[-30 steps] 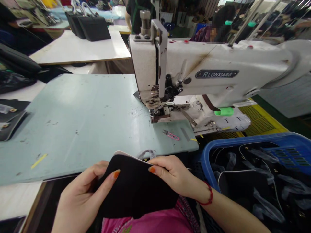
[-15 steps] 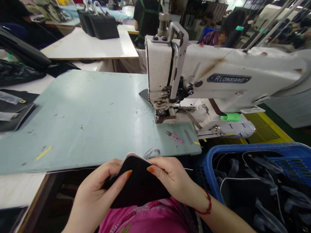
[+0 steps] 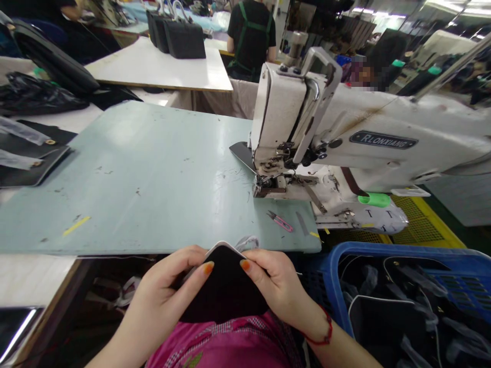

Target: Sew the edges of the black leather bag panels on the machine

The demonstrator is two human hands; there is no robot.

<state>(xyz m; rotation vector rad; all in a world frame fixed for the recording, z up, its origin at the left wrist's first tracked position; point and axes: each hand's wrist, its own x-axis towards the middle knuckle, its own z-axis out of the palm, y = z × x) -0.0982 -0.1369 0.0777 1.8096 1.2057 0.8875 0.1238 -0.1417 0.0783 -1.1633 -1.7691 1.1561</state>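
Note:
Both my hands hold a black padded panel with white piping (image 3: 222, 289) just below the table's near edge, over my pink checked top. My left hand (image 3: 169, 294) grips its left side, and my right hand (image 3: 274, 286) grips its right side, with a red cord bracelet (image 3: 326, 332) on that wrist. The panel's lower part is hidden against my body. Ahead of my hands stands a white industrial sewing machine (image 3: 368, 138) marked RLONXIANG, its needle and presser foot (image 3: 270, 185) holding no fabric. Pink thread snips (image 3: 281, 222) lie near the machine's foot.
A pale green worktable (image 3: 130, 189) extends left of the machine. A blue plastic crate (image 3: 333, 271) of black pieces with white piping sits at lower right. Black bags stand on a white table (image 3: 161, 66) behind. A co-worker in black (image 3: 251, 36) stands beyond.
The black panel has turned and narrowed between my hands, with its white-edged corner now pointing up. The whole scene has shifted right and the machine sits further right in view.

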